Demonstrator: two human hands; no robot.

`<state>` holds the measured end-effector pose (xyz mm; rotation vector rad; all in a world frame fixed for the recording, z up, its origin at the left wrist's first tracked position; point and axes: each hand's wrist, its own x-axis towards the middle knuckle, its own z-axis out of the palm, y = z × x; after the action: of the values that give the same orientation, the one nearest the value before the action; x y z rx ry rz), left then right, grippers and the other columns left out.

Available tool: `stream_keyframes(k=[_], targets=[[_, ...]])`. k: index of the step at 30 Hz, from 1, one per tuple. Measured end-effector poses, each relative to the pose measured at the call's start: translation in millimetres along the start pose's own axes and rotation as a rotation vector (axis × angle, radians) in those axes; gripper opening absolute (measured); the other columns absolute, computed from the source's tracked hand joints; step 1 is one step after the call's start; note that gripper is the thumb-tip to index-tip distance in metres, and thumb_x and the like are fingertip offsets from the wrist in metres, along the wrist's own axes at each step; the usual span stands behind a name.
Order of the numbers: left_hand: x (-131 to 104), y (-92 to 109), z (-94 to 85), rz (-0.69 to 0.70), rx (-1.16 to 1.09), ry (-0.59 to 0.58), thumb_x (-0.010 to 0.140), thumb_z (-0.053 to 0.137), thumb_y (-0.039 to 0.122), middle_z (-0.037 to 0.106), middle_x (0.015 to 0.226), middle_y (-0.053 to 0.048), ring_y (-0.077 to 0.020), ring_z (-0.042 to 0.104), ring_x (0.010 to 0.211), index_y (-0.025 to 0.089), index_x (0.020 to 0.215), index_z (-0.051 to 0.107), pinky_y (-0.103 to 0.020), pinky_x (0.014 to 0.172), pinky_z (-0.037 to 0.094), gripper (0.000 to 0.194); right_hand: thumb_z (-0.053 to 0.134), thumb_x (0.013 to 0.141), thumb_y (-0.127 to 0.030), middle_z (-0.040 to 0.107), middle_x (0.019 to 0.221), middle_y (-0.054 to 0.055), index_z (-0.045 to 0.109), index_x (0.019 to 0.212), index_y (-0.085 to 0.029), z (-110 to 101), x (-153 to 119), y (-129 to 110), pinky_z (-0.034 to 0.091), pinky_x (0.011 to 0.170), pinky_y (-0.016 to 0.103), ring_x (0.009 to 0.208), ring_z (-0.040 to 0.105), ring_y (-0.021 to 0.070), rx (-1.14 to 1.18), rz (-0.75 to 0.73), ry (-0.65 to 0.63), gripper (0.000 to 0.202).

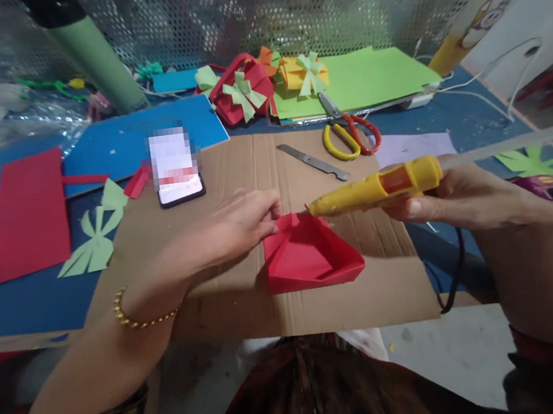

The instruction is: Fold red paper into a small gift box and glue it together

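Right grip (pixel 472 200) is closed around a yellow glue gun (pixel 370 189), whose nozzle is pointed left at the far rim of a folded red paper box (pixel 315 256); whether the rim is touched by the tip cannot be told. From the gun's rear, a pale rod (pixel 515 143) is extended toward the right edge of the blue surface (pixel 41 306). By the left grip (pixel 245 221), the box's far left corner is pinched between thumb and fingers. The box is placed near the middle of the surface's near edge, over a brown cardboard sheet (pixel 239 315) by which that edge is overhung.

Beyond the box, a grey metal blade (pixel 314 161) is laid aslant on the cardboard, and scissors (pixel 348 134) with 1 yellow and 1 red handle are set by its far right corner. A phone (pixel 181 192) is placed near its far left corner. Toward the surface's left edge, a red paper sheet (pixel 28 214) and a pale green paper bow (pixel 92 246) are laid. Along the far edge, a blue board (pixel 112 143), a yellow paper box (pixel 290 74) topped by a pale green bow, and green sheets (pixel 371 74) are seen.
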<state>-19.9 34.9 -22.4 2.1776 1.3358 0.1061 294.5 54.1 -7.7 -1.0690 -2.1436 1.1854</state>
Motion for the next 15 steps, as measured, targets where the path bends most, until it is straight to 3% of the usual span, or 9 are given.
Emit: stream_keyframes(k=[5, 9, 15], targets=[[3, -3, -3.2, -0.040, -0.002, -0.050, 0.101, 0.054, 0.025, 0.067, 0.096, -0.001, -0.0170, 0.059, 0.082, 0.024, 0.102, 0.058, -0.029, 0.068, 0.038, 0.004, 0.063, 0.089, -0.077, 0.062, 0.063, 0.002, 0.068, 0.074, -0.022, -1, 7, -2, 0.039, 0.046, 0.027, 0.053, 0.048, 0.0137, -0.154, -0.093, -0.089, 0.057], [3, -6, -3.4, -0.022, 0.002, -0.054, 0.099, 0.055, 0.024, 0.066, 0.094, 0.000, -0.0172, 0.059, 0.081, 0.024, 0.098, 0.057, -0.029, 0.068, 0.038, 0.003, 0.063, 0.095, -0.066, 0.064, 0.066, 0.001, 0.067, 0.076, -0.020, 5, 12, -3, 0.041, 0.050, 0.026, 0.055, 0.050, 0.0125, -0.262, -0.181, -0.117, 0.050], [-1, 3, -3.6, -0.033, 0.009, -0.058, 0.100, 0.051, 0.023, 0.065, 0.096, -0.001, -0.0176, 0.058, 0.082, 0.023, 0.094, 0.054, -0.030, 0.068, 0.038, 0.007, 0.060, 0.100, -0.061, 0.050, 0.059, -0.005, 0.062, 0.076, -0.020, 14, 18, -7, 0.032, 0.045, 0.023, 0.049, 0.038, 0.0087, -0.254, -0.284, -0.105, 0.047]])
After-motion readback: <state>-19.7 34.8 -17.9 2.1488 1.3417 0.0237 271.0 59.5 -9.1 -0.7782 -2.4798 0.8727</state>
